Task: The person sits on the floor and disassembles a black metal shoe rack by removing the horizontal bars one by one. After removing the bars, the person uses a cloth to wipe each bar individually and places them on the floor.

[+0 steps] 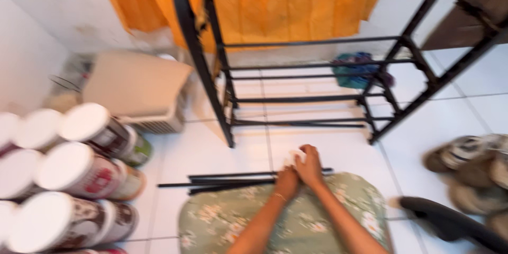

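Note:
My left hand [287, 178] and my right hand [309, 165] are pressed together low in the middle of the head view, over a green floral cushion [222, 219]. A small white object [294, 157] sits between the fingers; blur hides what it is. Thin black metal rods [222, 181] lie on the white tile floor just left of my hands. A black metal rack frame [296, 98] stands on the floor beyond them.
Several white-lidded cans [79, 172] are stacked at the left. A beige box on a white crate [135, 82] stands behind them. Orange curtain [280, 0] hangs at the back. Sandals [471, 161] and a dark object [450, 222] lie at the right.

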